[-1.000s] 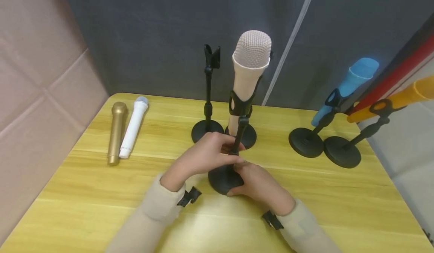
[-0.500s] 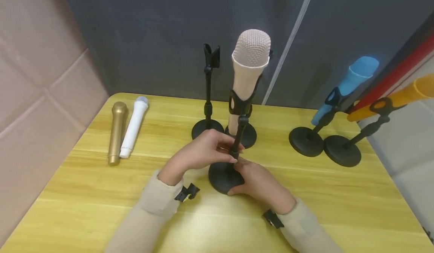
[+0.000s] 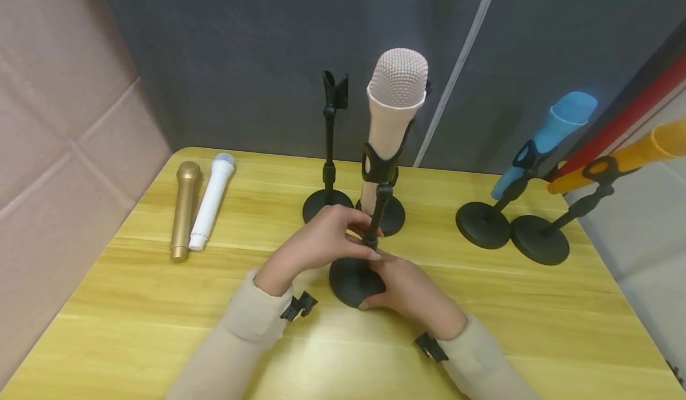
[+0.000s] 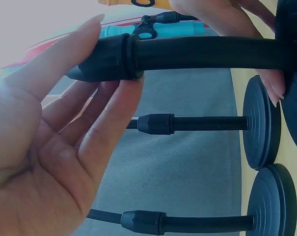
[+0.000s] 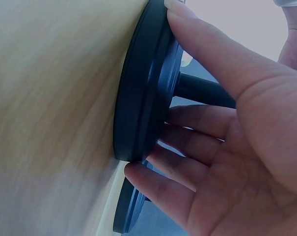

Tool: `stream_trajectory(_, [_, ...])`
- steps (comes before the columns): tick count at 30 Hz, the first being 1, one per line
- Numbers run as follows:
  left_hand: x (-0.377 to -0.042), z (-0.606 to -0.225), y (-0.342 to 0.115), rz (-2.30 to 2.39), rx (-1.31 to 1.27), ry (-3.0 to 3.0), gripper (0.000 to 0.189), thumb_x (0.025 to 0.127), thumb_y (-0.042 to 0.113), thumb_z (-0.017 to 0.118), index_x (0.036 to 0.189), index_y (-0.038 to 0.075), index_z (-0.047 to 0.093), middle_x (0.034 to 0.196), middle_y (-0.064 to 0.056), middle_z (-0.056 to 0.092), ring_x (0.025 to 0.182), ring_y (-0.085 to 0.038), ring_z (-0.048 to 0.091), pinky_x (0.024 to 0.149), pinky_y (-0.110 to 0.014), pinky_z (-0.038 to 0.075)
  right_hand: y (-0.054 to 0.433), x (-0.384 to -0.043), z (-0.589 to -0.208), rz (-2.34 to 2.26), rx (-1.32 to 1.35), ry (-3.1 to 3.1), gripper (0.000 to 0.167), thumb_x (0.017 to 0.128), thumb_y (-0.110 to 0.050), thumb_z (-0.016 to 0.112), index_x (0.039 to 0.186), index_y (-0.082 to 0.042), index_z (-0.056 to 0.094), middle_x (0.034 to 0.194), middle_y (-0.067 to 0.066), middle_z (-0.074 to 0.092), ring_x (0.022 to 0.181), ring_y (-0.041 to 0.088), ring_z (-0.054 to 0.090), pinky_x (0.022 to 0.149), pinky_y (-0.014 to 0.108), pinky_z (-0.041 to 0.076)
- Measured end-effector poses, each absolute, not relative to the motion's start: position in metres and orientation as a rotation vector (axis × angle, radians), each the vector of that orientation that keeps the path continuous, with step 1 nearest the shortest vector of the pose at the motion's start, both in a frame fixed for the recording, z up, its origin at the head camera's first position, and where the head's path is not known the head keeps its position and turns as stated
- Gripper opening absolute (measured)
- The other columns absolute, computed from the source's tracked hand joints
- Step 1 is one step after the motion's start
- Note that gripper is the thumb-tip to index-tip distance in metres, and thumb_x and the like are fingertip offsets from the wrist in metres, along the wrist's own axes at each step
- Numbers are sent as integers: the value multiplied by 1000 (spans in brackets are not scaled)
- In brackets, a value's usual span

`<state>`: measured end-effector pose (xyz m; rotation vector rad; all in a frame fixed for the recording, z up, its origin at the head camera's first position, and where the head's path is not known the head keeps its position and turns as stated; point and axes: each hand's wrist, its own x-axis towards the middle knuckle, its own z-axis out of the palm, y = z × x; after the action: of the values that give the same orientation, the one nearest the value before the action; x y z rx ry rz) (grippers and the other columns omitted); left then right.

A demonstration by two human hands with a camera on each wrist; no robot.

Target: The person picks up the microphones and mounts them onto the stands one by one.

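A black desktop microphone stand (image 3: 351, 284) stands upright in front of me, a large beige microphone (image 3: 393, 129) leaning in its clip. My left hand (image 3: 318, 239) pinches the ribbed collar (image 4: 109, 58) low on the stand's pole, thumb on one side and fingers on the other. My right hand (image 3: 409, 287) grips the round base (image 5: 146, 88), with the thumb at the near rim and fingers around the far side. In the head view, the right fingertips are partly hidden behind the pole and left hand.
Behind are a stand (image 3: 329, 200) with a bare clip and another stand (image 3: 393, 216), partly hidden. A gold microphone (image 3: 186, 212) and a white microphone (image 3: 211, 203) lie at left. At right, stands hold a blue microphone (image 3: 563, 126) and an orange microphone (image 3: 638, 150).
My left thumb and fingers shift slightly around the pole. The right hand, the stand and the beige microphone stay in place.
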<state>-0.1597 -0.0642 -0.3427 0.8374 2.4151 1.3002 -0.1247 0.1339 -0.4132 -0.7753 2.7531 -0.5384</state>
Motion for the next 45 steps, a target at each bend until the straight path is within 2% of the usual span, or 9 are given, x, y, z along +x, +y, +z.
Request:
stream_trajectory(5, [-159, -344, -63, 1279, 866, 2437, 28, 82, 25, 85, 107, 16, 76, 101, 4, 77, 94, -6, 72, 81, -21, 58, 134, -124, -412, -543, -783, 2751, 81, 73, -38, 91, 140, -5, 59, 148, 13, 57, 128, 29, 63, 105, 45, 52])
stream_trajectory(7, [-159, -344, -64, 1289, 881, 2398, 31, 84, 24, 84, 112, 15, 74, 108, 4, 76, 98, -6, 72, 83, -21, 59, 134, -124, -413, -560, -786, 2749, 81, 73, -37, 91, 140, -6, 59, 147, 12, 58, 128, 28, 63, 104, 45, 52])
stream_trajectory(12, [-161, -343, -71, 1305, 988, 2216, 43, 92, 13, 74, 133, 8, 64, 135, -3, 67, 123, -13, 65, 102, -26, 53, 135, -124, -414, -609, -799, 2745, 83, 73, -35, 92, 142, -8, 57, 146, 10, 59, 129, 26, 62, 105, 45, 51])
stream_trajectory(14, [-162, -342, -74, 1307, 1026, 2167, 42, 94, 7, 69, 135, 6, 62, 138, -6, 65, 126, -16, 64, 106, -27, 51, 135, -124, -414, -610, -812, 2748, 82, 73, -35, 91, 142, -7, 57, 146, 10, 59, 129, 26, 62, 106, 45, 51])
stream_trajectory(17, [-164, -341, -77, 1316, 1007, 2151, 38, 95, 3, 67, 134, 4, 64, 136, -7, 67, 123, -18, 66, 103, -25, 53, 135, -125, -414, -600, -830, 2753, 82, 73, -35, 91, 142, -5, 57, 145, 11, 60, 128, 27, 62, 105, 44, 52])
stream_trajectory(25, [-166, -339, -78, 1294, 905, 2206, 38, 92, 6, 73, 130, 4, 68, 129, -9, 71, 120, -21, 69, 93, -25, 58, 136, -125, -413, -594, -826, 2745, 83, 73, -35, 91, 142, -5, 57, 147, 12, 58, 130, 28, 61, 106, 45, 51])
stream_trajectory(38, [-165, -343, -73, 1268, 859, 2359, 33, 87, 18, 81, 119, 11, 74, 115, -2, 75, 103, -13, 72, 86, -22, 59, 135, -125, -414, -574, -808, 2751, 78, 73, -37, 91, 137, -4, 61, 149, 13, 56, 129, 28, 61, 106, 45, 51])
stream_trajectory(41, [-164, -345, -69, 1251, 851, 2391, 35, 87, 23, 81, 120, 14, 73, 116, 1, 74, 103, -11, 71, 88, -23, 58, 134, -125, -413, -572, -782, 2749, 77, 72, -37, 91, 135, -3, 62, 144, 13, 60, 127, 27, 63, 105, 45, 51])
stream_trajectory(45, [-160, -348, -62, 1248, 831, 2368, 39, 91, 33, 76, 126, 16, 69, 124, 3, 73, 112, -10, 70, 95, -27, 57, 134, -124, -413, -572, -775, 2751, 72, 72, -37, 92, 130, -4, 64, 135, 12, 66, 123, 26, 65, 104, 45, 52])
